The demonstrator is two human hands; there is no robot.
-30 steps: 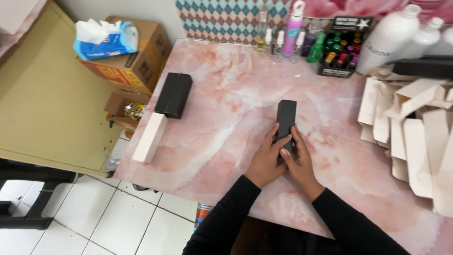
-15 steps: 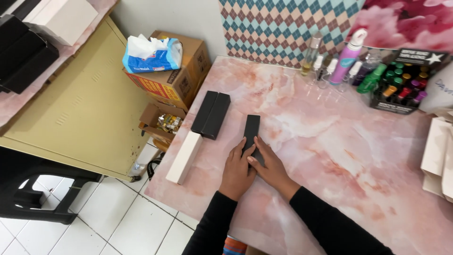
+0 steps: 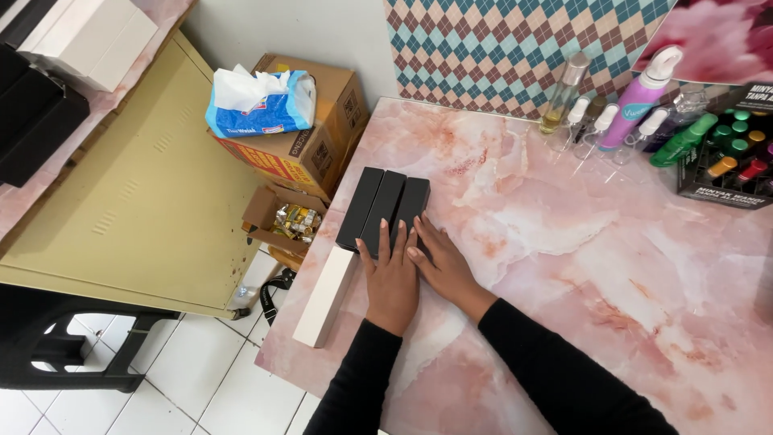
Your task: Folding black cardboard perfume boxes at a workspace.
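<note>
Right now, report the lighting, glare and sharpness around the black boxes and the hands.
Head view: soft, even light; both hands, left hand and right hand, cast only faint shadows. The three long matte black boxes show no glare, the glossy pink marble tabletop only a mild sheen. Edges look sharp; wide-angle bending shows at the frame edges.

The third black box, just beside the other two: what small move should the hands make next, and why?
Probably lift both hands away. The third black box already lies flush against the two black boxes, ends level, with the left hand and right hand resting flat on them.
</note>
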